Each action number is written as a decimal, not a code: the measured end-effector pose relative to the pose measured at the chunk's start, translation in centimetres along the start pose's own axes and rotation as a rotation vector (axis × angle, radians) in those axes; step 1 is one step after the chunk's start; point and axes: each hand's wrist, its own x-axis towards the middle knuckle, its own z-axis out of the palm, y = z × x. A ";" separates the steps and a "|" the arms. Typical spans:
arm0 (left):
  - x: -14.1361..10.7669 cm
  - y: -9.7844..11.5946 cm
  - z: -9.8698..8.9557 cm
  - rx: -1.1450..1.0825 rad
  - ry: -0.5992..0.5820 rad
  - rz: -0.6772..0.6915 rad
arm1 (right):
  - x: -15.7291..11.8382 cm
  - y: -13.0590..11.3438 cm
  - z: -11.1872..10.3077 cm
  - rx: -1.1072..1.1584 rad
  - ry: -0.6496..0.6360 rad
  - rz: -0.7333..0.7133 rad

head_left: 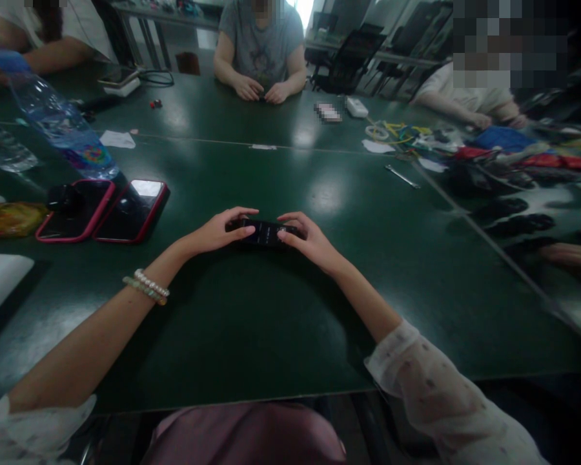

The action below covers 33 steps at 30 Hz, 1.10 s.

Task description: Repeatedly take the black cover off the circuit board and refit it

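A small black device with a dark screen (266, 234) is held sideways just above or on the green table (252, 323), near the middle of the view. My left hand (223, 230) grips its left end, with the thumb over the front. Around the right end are the fingers of my right hand (310, 239), its thumb also on the front. Two bead bracelets (146, 287) circle my left wrist. To the left of my hands lie two phones, one in a red case (132, 210) and one in a pink case (77, 210).
A water bottle (62, 123) stands at the left, near a yellow packet (12, 219) and a white object (2, 281). A wrench (401, 176) lies right of centre. Cables (392, 132) and cloth-like items crowd the right. Several people sit around the table.
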 end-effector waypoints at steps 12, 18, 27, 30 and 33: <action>0.0 0.4 0.1 0.056 0.029 0.029 | -0.2 0.0 0.2 0.028 0.031 -0.034; 0.1 0.1 0.1 0.015 0.030 -0.001 | -0.2 0.0 0.4 0.020 0.027 -0.059; 0.0 0.9 0.1 -0.067 0.019 -0.029 | -0.3 -0.1 0.4 0.002 0.019 -0.042; 0.0 1.1 0.1 -0.090 0.017 -0.028 | -0.3 0.0 0.4 0.007 0.009 -0.041; 0.1 1.1 0.1 -0.107 0.015 -0.020 | -0.2 0.2 0.4 0.017 0.013 -0.046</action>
